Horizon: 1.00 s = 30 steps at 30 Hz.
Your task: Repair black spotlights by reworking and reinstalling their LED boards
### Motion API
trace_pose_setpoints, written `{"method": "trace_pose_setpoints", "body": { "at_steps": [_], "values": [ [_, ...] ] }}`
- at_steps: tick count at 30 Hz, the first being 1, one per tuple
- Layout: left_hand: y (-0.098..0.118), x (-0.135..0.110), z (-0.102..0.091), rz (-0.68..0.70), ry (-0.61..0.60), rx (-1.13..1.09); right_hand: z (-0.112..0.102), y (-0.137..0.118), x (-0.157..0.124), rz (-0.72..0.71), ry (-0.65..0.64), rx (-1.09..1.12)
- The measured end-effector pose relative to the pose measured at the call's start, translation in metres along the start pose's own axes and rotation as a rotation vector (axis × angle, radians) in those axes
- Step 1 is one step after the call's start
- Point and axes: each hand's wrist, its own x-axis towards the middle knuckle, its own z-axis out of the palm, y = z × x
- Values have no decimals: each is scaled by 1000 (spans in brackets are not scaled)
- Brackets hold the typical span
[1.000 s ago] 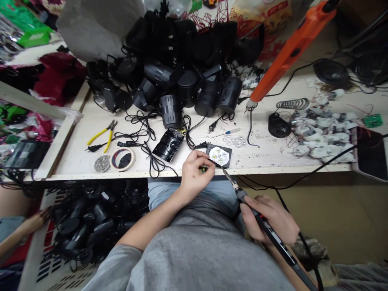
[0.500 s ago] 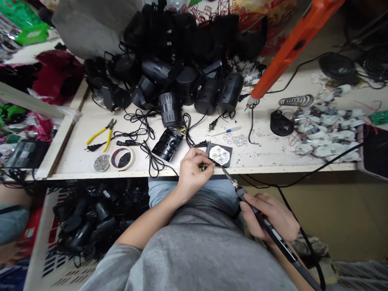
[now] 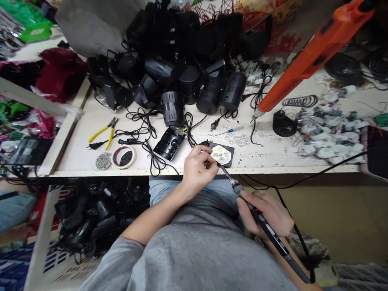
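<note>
White LED board (image 3: 220, 154) lay on a dark block (image 3: 229, 163) at the left hand (image 3: 197, 169), which covered one edge and pinched a small, mostly hidden part (image 3: 207, 165). Right hand (image 3: 268, 212) gripped a soldering iron (image 3: 274, 240), its tip near the board. Black lamp housings (image 3: 172, 108) crowded beyond the hands; pliers (image 3: 111, 136) lay farther left.

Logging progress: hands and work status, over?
Right hand gripping soldering iron, tip near white LED board. Left hand at board's edge, hold unclear. No obstruction visible at tip.
</note>
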Motion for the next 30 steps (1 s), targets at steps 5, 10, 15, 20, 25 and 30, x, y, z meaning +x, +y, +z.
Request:
{"method": "trace_pose_setpoints", "body": {
  "at_steps": [5, 10, 15, 20, 25, 30],
  "values": [
    [0, 0, 0, 21, 2, -20, 2, 0, -1, -4, -16, -22],
    [0, -1, 1, 29, 14, -16, 2, 1, -2, -18, -12, -24],
    [1, -1, 2, 50, 15, 1, 3, 2, -2, -27, -20, -36],
    [0, -2, 3, 80, 18, -2, 7, 2, -2, -26, 26, -30],
    [-1, -3, 4, 81, 14, 3, 8, 2, -2, -19, 23, -25],
    [-1, -4, 5, 90, 14, -5, 7, 2, -3, -29, 1, -35]
  ]
}}
